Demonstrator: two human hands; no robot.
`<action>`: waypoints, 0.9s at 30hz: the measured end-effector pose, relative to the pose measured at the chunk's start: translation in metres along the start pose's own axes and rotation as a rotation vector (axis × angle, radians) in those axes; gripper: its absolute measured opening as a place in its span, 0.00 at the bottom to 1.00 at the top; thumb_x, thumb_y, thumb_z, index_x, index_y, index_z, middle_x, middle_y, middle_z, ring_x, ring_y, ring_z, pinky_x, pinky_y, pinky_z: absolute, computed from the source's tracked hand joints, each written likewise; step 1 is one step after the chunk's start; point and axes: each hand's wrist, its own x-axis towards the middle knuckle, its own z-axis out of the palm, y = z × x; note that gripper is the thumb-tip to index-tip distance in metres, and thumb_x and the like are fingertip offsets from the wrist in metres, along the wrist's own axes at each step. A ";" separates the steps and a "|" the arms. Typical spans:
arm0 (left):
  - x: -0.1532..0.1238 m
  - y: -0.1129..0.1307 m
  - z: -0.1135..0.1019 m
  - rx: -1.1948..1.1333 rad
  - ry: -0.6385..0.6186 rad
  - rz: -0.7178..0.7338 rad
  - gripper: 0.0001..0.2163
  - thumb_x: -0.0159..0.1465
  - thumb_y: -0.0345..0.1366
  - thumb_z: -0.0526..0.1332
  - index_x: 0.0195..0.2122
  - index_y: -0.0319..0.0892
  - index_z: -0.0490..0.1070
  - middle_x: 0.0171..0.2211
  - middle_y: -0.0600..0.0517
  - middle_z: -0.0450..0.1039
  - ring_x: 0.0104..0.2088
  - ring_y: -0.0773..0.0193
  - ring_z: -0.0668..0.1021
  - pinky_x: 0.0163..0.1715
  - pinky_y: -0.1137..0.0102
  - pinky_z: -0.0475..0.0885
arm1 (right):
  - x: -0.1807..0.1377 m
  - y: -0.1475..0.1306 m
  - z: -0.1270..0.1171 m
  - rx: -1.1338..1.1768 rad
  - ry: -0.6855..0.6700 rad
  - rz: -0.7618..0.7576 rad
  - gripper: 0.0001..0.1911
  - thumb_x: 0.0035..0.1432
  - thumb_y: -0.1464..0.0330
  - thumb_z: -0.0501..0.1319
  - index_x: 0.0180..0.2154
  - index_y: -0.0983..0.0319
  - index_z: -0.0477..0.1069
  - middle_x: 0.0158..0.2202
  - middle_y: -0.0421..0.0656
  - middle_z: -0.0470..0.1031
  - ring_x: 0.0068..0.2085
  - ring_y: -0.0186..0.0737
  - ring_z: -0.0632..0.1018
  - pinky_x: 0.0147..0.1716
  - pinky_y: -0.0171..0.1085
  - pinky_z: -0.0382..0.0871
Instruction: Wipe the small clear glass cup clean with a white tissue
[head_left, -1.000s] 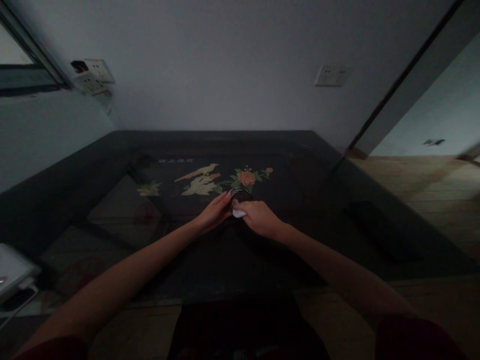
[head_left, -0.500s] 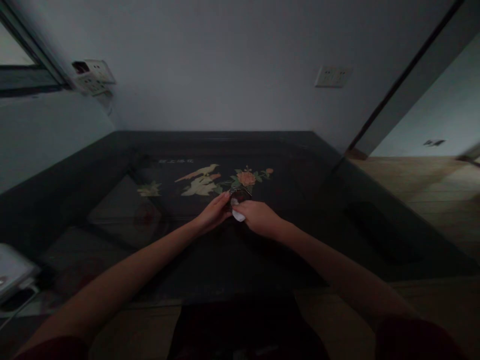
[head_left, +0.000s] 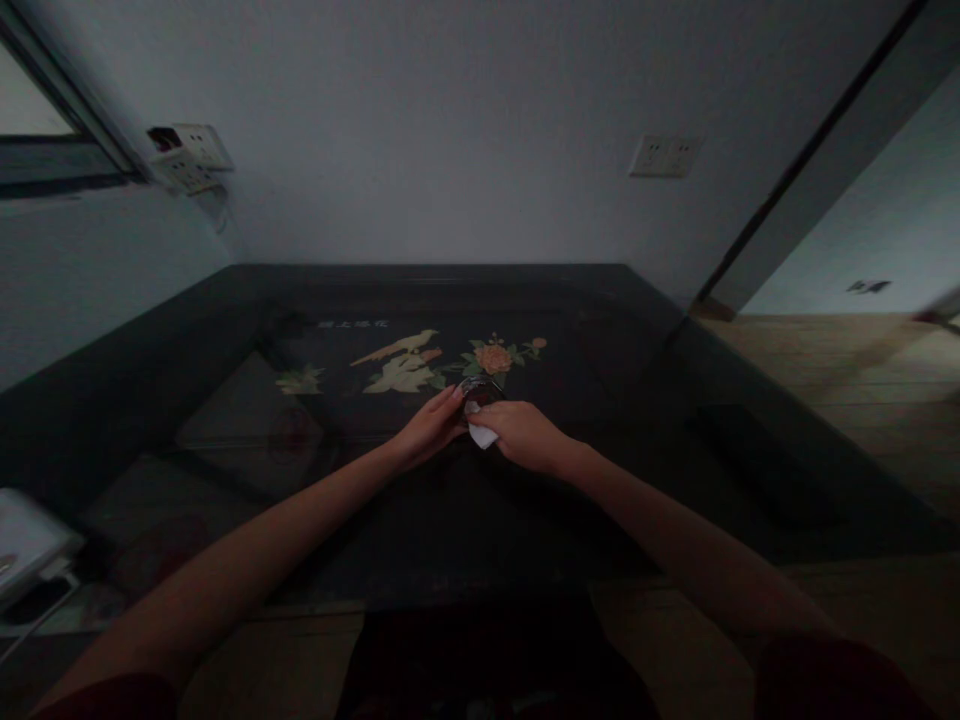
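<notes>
dark red sleeves [head_left: 832, 670] are cut off at the bottom corners, as is a white box [head_left: 34, 535] with a cord at the lower left (its make can't be read). at the centre of the frame, over the table [head_left: 465, 540], the left hand [head_left: 429, 430] curls its fingers around the left side of a dark, shiny-rimmed round thing [head_left: 485, 383]; what it is, i cannot tell, since the hands cover much of it. the right hand [head_left: 525, 435] pinches a white tissue [head_left: 484, 436] against it, most fingertips hidden. since half a second ago the tissue's loose end has shifted slightly right, while both hands stay nearly in place. beyond, a bird and flower picture [head_left: 401, 370] carries four pale characters [head_left: 352, 324] (the second looks like 上, the rest are blurred). sockets [head_left: 665, 156] sit at the upper right.
</notes>
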 end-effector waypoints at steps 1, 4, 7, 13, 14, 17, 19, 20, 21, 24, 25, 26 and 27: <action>0.000 0.000 0.000 0.001 0.006 0.002 0.15 0.58 0.43 0.66 0.43 0.41 0.73 0.39 0.48 0.75 0.40 0.62 0.76 0.42 0.70 0.70 | 0.001 0.001 0.002 0.094 0.028 0.023 0.21 0.57 0.79 0.52 0.51 0.65 0.71 0.51 0.52 0.75 0.52 0.45 0.75 0.51 0.42 0.66; -0.001 0.001 0.001 0.000 0.014 0.004 0.14 0.58 0.43 0.65 0.42 0.41 0.73 0.37 0.49 0.75 0.39 0.63 0.76 0.42 0.70 0.70 | 0.004 0.003 0.008 0.412 0.137 0.116 0.24 0.54 0.80 0.52 0.50 0.62 0.72 0.50 0.47 0.77 0.50 0.44 0.77 0.49 0.41 0.67; -0.001 0.003 0.003 -0.003 0.029 -0.001 0.14 0.59 0.42 0.65 0.43 0.41 0.73 0.39 0.48 0.75 0.42 0.61 0.76 0.45 0.67 0.70 | 0.008 0.002 0.014 0.680 0.227 0.161 0.24 0.54 0.79 0.51 0.50 0.63 0.73 0.48 0.46 0.78 0.48 0.42 0.78 0.47 0.40 0.69; 0.000 0.003 0.003 0.003 0.065 -0.014 0.15 0.58 0.43 0.65 0.43 0.40 0.72 0.40 0.48 0.75 0.41 0.62 0.76 0.41 0.69 0.71 | 0.006 0.003 0.011 0.445 0.121 0.113 0.25 0.54 0.81 0.51 0.51 0.64 0.71 0.52 0.50 0.75 0.51 0.44 0.76 0.51 0.42 0.67; 0.000 0.002 0.003 0.008 0.063 -0.013 0.15 0.58 0.43 0.65 0.43 0.40 0.72 0.40 0.48 0.75 0.40 0.62 0.76 0.41 0.69 0.71 | 0.004 0.004 0.009 0.354 0.085 0.084 0.24 0.54 0.81 0.51 0.51 0.64 0.71 0.52 0.50 0.75 0.52 0.44 0.76 0.52 0.42 0.66; 0.000 0.001 0.004 0.009 0.035 -0.005 0.16 0.58 0.43 0.66 0.44 0.40 0.73 0.42 0.47 0.75 0.42 0.61 0.75 0.43 0.69 0.71 | 0.001 0.007 0.002 0.102 -0.009 0.005 0.20 0.59 0.79 0.52 0.50 0.64 0.71 0.50 0.51 0.76 0.51 0.42 0.76 0.51 0.40 0.67; -0.001 0.002 0.005 0.004 0.024 -0.002 0.15 0.58 0.42 0.66 0.44 0.41 0.73 0.43 0.47 0.75 0.43 0.61 0.75 0.42 0.70 0.70 | 0.001 0.006 -0.001 -0.058 -0.048 -0.021 0.17 0.61 0.78 0.52 0.50 0.64 0.70 0.49 0.52 0.76 0.50 0.41 0.76 0.49 0.39 0.69; -0.002 0.002 0.006 0.001 0.023 -0.003 0.15 0.58 0.42 0.66 0.43 0.41 0.73 0.43 0.47 0.75 0.43 0.62 0.75 0.42 0.71 0.70 | 0.001 0.004 -0.003 -0.133 -0.061 -0.032 0.16 0.62 0.77 0.52 0.49 0.66 0.70 0.49 0.53 0.75 0.51 0.42 0.76 0.49 0.39 0.69; -0.002 0.002 0.006 -0.002 0.024 -0.004 0.14 0.58 0.42 0.66 0.43 0.42 0.73 0.43 0.48 0.75 0.42 0.63 0.75 0.41 0.72 0.70 | 0.001 0.002 -0.003 -0.200 -0.073 -0.043 0.15 0.62 0.78 0.52 0.49 0.68 0.70 0.49 0.55 0.75 0.51 0.44 0.75 0.49 0.40 0.69; -0.003 0.003 0.006 -0.013 0.031 -0.003 0.15 0.57 0.41 0.67 0.43 0.42 0.73 0.42 0.49 0.75 0.41 0.65 0.75 0.39 0.74 0.70 | 0.002 -0.003 -0.004 -0.315 -0.099 -0.061 0.15 0.61 0.79 0.51 0.47 0.72 0.71 0.49 0.58 0.74 0.51 0.48 0.75 0.48 0.43 0.70; -0.003 0.003 0.006 -0.017 0.030 -0.002 0.15 0.57 0.42 0.67 0.43 0.42 0.73 0.43 0.49 0.75 0.41 0.65 0.75 0.39 0.74 0.69 | 0.002 -0.005 -0.005 -0.320 -0.102 -0.056 0.15 0.61 0.78 0.51 0.47 0.72 0.71 0.49 0.58 0.74 0.50 0.49 0.75 0.47 0.43 0.70; -0.003 0.003 0.006 -0.019 0.026 -0.003 0.15 0.57 0.42 0.67 0.44 0.42 0.73 0.43 0.48 0.75 0.42 0.64 0.75 0.39 0.73 0.69 | 0.001 -0.005 -0.005 -0.308 -0.099 -0.046 0.15 0.62 0.78 0.50 0.47 0.71 0.71 0.48 0.57 0.75 0.50 0.49 0.76 0.47 0.43 0.71; -0.002 0.003 0.006 -0.016 0.019 -0.005 0.15 0.58 0.42 0.66 0.44 0.42 0.73 0.44 0.48 0.75 0.43 0.63 0.75 0.40 0.73 0.69 | 0.001 -0.006 -0.005 -0.277 -0.089 -0.033 0.16 0.62 0.77 0.51 0.48 0.70 0.71 0.48 0.56 0.75 0.49 0.48 0.76 0.46 0.43 0.71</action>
